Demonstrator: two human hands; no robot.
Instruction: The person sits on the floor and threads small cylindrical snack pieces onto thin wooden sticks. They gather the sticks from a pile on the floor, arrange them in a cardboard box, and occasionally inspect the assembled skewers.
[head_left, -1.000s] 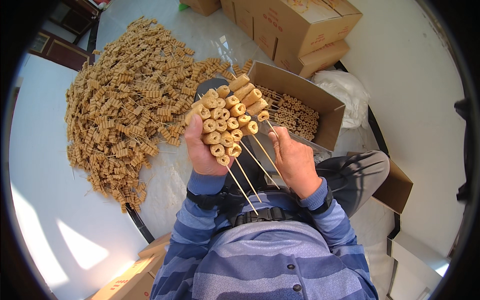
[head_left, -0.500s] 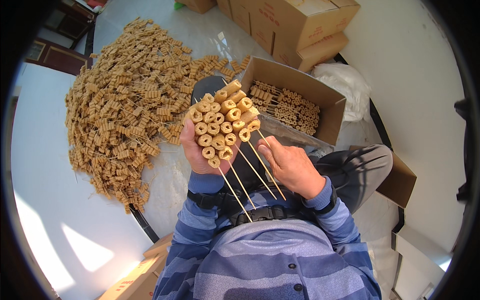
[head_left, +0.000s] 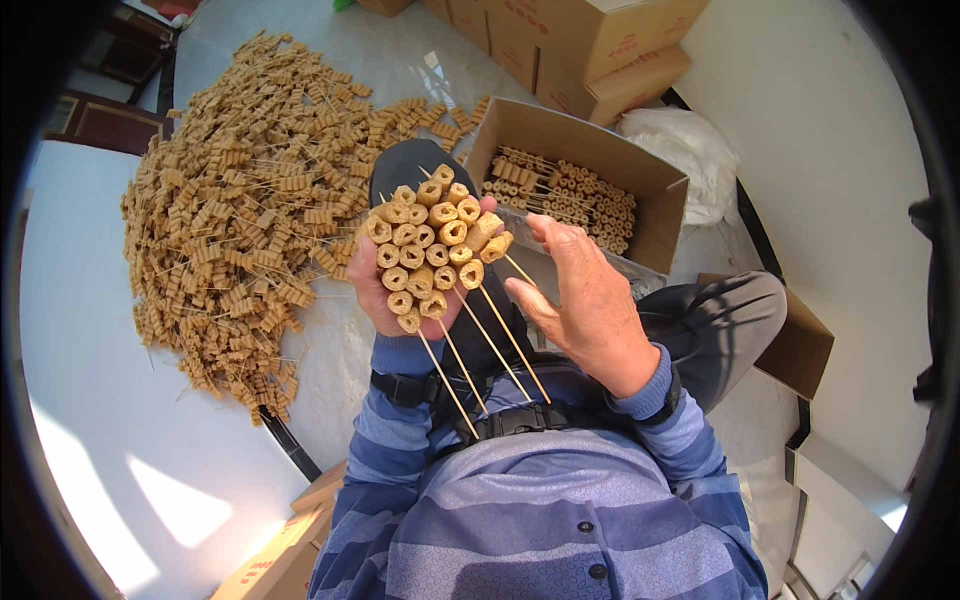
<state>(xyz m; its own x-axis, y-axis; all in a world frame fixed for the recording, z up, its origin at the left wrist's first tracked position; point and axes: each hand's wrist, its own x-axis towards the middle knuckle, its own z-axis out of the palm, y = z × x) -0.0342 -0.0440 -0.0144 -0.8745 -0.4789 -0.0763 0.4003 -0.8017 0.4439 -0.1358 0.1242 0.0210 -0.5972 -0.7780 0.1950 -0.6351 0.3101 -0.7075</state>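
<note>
My left hand (head_left: 375, 292) is wrapped round a bundle of skewers (head_left: 432, 245) threaded with golden-brown, hollow tube-shaped rolls. Most of its fingers are hidden behind the bundle. Several thin wooden sticks (head_left: 513, 335) poke out from the bundle toward my waist. Just right of the bundle, my right hand (head_left: 590, 305) is open, thumb and fingers apart, with nothing in it. Its thumb is close to the rightmost stick; I cannot tell whether they touch.
A large heap of similar skewers (head_left: 235, 215) covers the floor at left. Ahead stands an open cardboard box (head_left: 645, 175) with rows of skewers in it. Closed cartons (head_left: 600, 45) are stacked beyond, beside a white plastic bag (head_left: 690, 160). My bent legs (head_left: 725, 325) flank the work.
My right hand has let go of the sticks at the bundle's right side, opened, and moved slightly up and right. The bundle in my left hand has shifted a little left.
</note>
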